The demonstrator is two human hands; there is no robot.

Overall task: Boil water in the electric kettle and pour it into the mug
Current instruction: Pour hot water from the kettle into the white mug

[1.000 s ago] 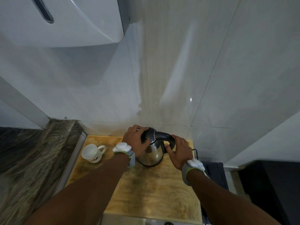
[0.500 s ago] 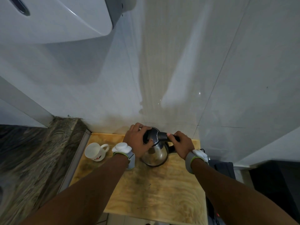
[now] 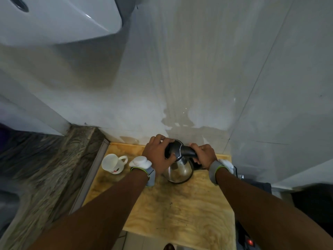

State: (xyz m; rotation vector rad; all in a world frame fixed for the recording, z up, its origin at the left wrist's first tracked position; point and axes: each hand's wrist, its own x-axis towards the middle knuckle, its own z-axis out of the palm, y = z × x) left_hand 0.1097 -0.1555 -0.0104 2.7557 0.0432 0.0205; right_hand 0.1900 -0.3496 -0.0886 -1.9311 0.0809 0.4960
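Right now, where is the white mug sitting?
In the head view the mug stands on the wooden board near its back left corner, left of the kettle and just beyond the left hand, untouched.

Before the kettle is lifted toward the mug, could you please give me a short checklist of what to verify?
1. Right hand grips the kettle handle: ok.
2. Left hand holds the lid closed: ok.
3. Mug upright: not ok, it is tilted.
4. Mug apart from the kettle, to its left on the plywood board: ok.
5. Water boiled: cannot tell.
6. Cord free: cannot tell.
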